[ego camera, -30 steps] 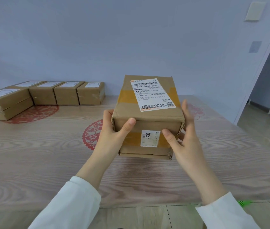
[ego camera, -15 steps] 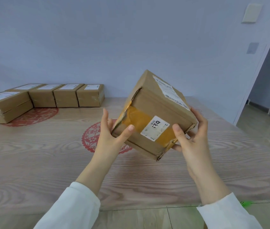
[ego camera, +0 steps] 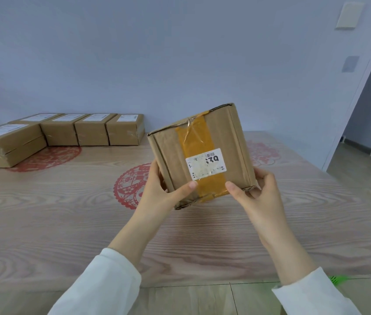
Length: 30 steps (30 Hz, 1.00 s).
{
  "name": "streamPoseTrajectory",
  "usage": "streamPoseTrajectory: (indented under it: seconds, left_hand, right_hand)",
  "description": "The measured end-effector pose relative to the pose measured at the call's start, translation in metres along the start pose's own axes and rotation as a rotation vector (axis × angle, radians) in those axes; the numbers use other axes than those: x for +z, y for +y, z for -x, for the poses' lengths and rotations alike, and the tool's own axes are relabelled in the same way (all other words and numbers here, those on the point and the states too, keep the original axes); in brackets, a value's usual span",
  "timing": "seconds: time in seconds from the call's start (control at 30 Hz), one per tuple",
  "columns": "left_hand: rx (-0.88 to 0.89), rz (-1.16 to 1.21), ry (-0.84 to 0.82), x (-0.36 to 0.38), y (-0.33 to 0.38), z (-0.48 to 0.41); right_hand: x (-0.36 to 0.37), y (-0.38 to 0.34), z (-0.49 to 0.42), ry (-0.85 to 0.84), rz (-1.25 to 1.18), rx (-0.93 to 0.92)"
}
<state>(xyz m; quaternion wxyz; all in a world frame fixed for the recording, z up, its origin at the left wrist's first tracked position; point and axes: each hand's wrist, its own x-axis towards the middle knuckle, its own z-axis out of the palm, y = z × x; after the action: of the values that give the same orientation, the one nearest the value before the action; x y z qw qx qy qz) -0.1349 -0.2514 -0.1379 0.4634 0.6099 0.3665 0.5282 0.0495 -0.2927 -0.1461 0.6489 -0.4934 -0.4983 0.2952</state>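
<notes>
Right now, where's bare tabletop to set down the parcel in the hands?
Free: the wooden table strip from its front edge up to the parcel held by the left hand and right hand; also the stretch right of the right hand to the table's edge. Crowded: far-left corner, where a row of cardboard boxes lines the wall.

The box (ego camera: 234,142) was brown cardboard, with an orange-yellow tape (ego camera: 199,142) strip down its face and a white label (ego camera: 206,163) printed in black. Under the box, the tabletop (ego camera: 66,212) showed pale wood grain with red paper-cut roundels (ego camera: 132,183). Left of the box, the parcels (ego camera: 91,133) were brown with white labels.
</notes>
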Motion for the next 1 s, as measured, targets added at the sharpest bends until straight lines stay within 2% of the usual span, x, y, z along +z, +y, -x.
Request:
streamPoseTrajectory:
  seconds: [0.1, 0.3, 0.67, 0.83, 1.0]
  left_hand:
    - [0.044, -0.03, -0.022, -0.003, 0.001, 0.0]
    - [0.034, -0.092, -0.077, -0.011, 0.0, -0.003]
    - [0.096, -0.214, -0.045, -0.011, 0.001, 0.002]
    - [0.098, -0.157, 0.06, -0.007, 0.008, -0.002]
    - [0.068, -0.154, 0.049, -0.001, 0.006, 0.003]
  right_hand:
    - [0.0, -0.002, 0.0, -0.06, 0.077, 0.009]
    - [0.005, 0.003, 0.0, -0.014, 0.157, 0.009]
    - [0.011, -0.003, -0.001, 0.017, 0.21, -0.03]
    - [0.014, -0.001, 0.003, 0.032, 0.228, -0.014]
    - [0.013, -0.007, 0.001, 0.121, 0.194, -0.009]
